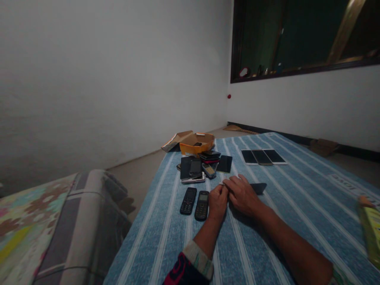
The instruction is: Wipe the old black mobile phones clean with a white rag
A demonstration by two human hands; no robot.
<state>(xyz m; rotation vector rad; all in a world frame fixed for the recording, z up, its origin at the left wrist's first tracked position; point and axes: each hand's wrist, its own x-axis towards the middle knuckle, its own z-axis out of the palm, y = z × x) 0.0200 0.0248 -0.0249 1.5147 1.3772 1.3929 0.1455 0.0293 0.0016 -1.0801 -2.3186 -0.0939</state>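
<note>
My left hand (218, 202) and my right hand (242, 194) meet over the striped cloth. The left fingers are curled and closed, touching the right fingertips; whatever they pinch is hidden. My right hand is bent over, its fingers closed towards the left ones. A flat dark object (258, 188), perhaps a phone, sticks out beyond the right hand. Just left of my left hand lies a keypad phone (202, 206), and beside it a second black keypad phone (188, 201).
Behind the hands are a blue-grey keypad phone (209, 170), a black phone (195, 168) on a stack, and an orange box (190, 149) with its lid tilted. Three flat phones (261, 157) lie side by side farther right. A yellow packet (372, 225) is at the right edge.
</note>
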